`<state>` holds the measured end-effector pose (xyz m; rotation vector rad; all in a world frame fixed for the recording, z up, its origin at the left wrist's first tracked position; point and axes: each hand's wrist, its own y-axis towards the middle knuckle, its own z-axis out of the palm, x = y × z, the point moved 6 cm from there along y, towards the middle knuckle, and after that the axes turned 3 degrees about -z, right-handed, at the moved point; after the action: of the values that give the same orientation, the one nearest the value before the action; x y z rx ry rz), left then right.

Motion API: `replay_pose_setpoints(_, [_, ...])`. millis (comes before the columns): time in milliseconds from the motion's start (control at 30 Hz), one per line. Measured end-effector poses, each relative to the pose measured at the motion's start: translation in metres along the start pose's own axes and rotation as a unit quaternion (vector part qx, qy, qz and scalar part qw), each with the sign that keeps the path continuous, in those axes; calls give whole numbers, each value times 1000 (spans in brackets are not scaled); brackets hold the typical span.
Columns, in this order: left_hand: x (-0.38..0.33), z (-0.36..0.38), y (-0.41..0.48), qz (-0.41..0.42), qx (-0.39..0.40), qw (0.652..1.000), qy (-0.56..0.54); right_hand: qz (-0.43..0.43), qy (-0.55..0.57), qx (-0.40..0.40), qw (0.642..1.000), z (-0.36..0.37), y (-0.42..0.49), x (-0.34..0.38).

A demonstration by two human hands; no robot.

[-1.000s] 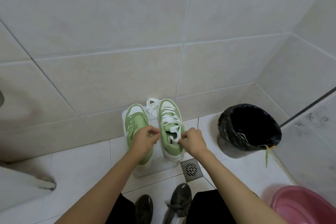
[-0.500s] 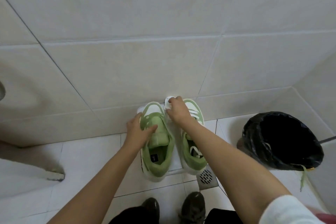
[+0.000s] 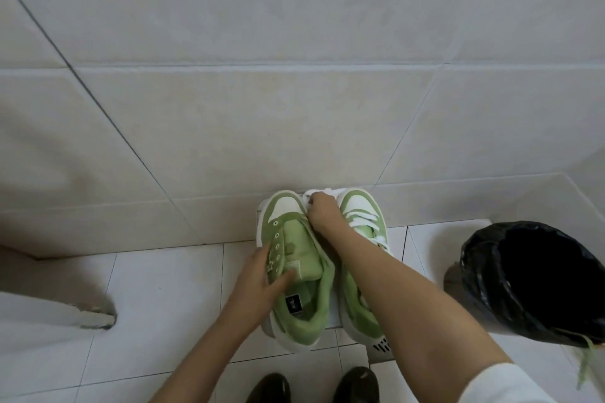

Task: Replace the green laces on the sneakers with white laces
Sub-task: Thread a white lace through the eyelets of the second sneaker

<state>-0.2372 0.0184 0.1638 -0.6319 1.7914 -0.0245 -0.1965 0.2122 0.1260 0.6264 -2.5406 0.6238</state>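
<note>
Sneakers [image 3: 288, 213]: 2. Left hand [image 3: 258, 281] spread on 1; right hand [image 3: 322, 211] pinches white laces [image 3: 331, 190].

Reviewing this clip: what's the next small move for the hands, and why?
Probably the right hand brings the white lace it pinches over to the unlaced sneaker and starts at the toe-end eyelets. Those are empty, the left hand rests on that sneaker, and the other sneaker already wears white laces.
</note>
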Motion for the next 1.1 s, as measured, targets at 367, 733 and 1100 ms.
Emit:
replay_pose_setpoints(367, [-34,-47,-31,1,-157,986,-60,-118,441,-69,887,-85,-55,68])
replay_pose_setpoints(733, [-92,-49,-171,121,-186,975,-30,-249,480,-130,831,-189,-239,106])
replay_pose_setpoints(1100, [-66,9,-292,181,-163,968,58,-209,502,-140,827,-130,-388,52])
